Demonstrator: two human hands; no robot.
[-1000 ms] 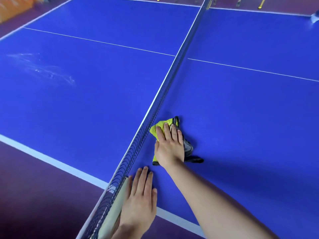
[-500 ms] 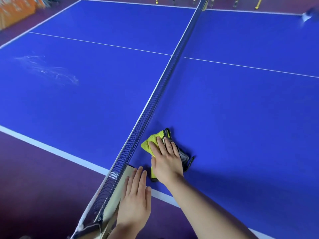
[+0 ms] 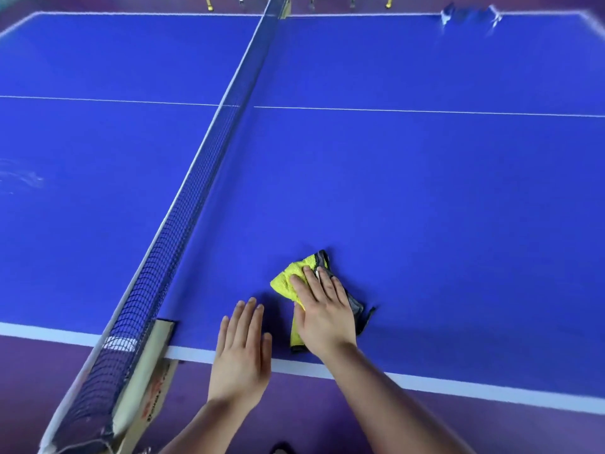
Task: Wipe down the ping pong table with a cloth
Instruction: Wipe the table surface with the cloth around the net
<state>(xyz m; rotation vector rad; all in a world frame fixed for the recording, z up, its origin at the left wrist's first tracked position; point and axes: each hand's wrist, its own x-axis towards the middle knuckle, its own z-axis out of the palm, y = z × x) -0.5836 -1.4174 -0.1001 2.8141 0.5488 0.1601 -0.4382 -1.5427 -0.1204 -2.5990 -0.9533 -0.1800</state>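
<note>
The blue ping pong table (image 3: 425, 198) fills the view, split by a dark net (image 3: 196, 191). A crumpled yellow and grey cloth (image 3: 289, 280) lies on the right half near the front edge. My right hand (image 3: 322, 312) presses flat on the cloth with straight fingers and covers most of it. My left hand (image 3: 242, 352) rests flat on the table's front edge, just left of the cloth, fingers straight, holding nothing.
The net post and clamp (image 3: 147, 371) sit at the front edge left of my left hand. A pale smear (image 3: 19, 178) marks the left half. A blurred blue and white object (image 3: 468, 14) lies at the far right corner. Purple floor (image 3: 294, 414) lies below.
My right hand has slid the cloth away from the net, to the right along the front edge. My left hand has left the net post and now lies on the table edge.
</note>
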